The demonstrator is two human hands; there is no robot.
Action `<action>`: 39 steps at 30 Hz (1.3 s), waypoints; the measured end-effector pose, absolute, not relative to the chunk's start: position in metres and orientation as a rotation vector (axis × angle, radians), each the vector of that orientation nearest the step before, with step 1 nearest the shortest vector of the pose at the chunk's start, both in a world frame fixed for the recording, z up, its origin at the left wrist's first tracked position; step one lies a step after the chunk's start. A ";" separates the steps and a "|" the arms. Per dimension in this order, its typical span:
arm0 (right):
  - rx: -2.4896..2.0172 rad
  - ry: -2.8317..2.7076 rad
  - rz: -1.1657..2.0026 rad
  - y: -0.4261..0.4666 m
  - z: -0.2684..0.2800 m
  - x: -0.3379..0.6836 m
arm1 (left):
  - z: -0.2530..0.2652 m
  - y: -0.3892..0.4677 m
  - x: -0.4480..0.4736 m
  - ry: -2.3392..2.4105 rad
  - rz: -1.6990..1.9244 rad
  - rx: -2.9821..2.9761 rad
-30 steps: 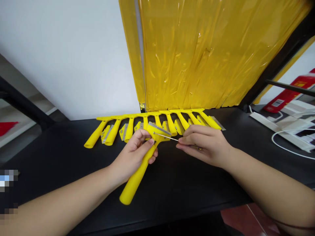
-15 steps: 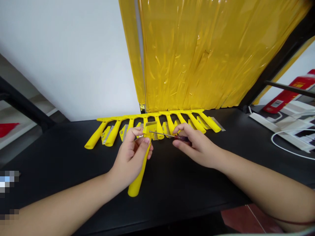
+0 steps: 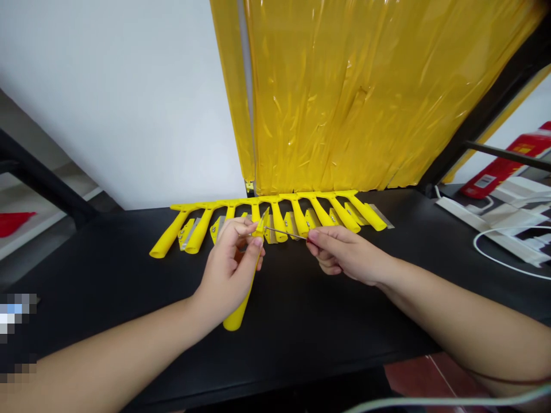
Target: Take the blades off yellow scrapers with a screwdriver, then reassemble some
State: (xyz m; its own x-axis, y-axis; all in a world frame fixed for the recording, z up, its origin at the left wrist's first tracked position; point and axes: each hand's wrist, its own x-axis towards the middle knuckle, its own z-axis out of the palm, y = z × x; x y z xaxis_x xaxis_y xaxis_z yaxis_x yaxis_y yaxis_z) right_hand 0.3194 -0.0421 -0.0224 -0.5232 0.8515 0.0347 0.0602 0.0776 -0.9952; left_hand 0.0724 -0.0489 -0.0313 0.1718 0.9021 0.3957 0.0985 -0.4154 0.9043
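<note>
My left hand (image 3: 235, 258) is closed around the upper part of a yellow scraper (image 3: 239, 312), whose tube-shaped handle slants down toward me. The scraper's head is turned nearly edge-on at my fingertips. In my right hand (image 3: 340, 249) the fingers are wrapped round a screwdriver (image 3: 287, 233); its thin metal shaft points left and the tip meets the side of the scraper's head. Most of the screwdriver's grip is hidden in my palm. Behind both hands, several yellow handles (image 3: 170, 234) stand in a row, with yellow blade holders (image 3: 185, 231) carrying metal blades lying between them.
The black tabletop (image 3: 297, 321) runs beneath everything. A yellow plastic curtain (image 3: 327, 103) and a white panel (image 3: 129, 97) rise at its back. To the right are white power strips with cables (image 3: 495, 226) and a red package (image 3: 503, 163). Black frame posts (image 3: 51, 178) flank the sides.
The scraper's head has rotated from showing its flat face to nearly edge-on. My right fingers, spread around the screwdriver before, are now wrapped tightly on its grip.
</note>
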 end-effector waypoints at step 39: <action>-1.075 -2.553 0.488 -0.020 -0.034 0.291 | -0.024 0.021 0.050 0.924 1.321 1.145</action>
State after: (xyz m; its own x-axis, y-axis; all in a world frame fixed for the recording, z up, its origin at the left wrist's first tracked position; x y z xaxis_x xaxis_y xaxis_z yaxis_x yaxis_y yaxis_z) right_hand 0.2910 -0.0195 -0.0336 -0.6619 0.7314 0.1640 0.6194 0.6569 -0.4298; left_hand 0.0497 0.0210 -0.0243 0.0725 0.9913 0.1103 -0.2360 -0.0904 0.9675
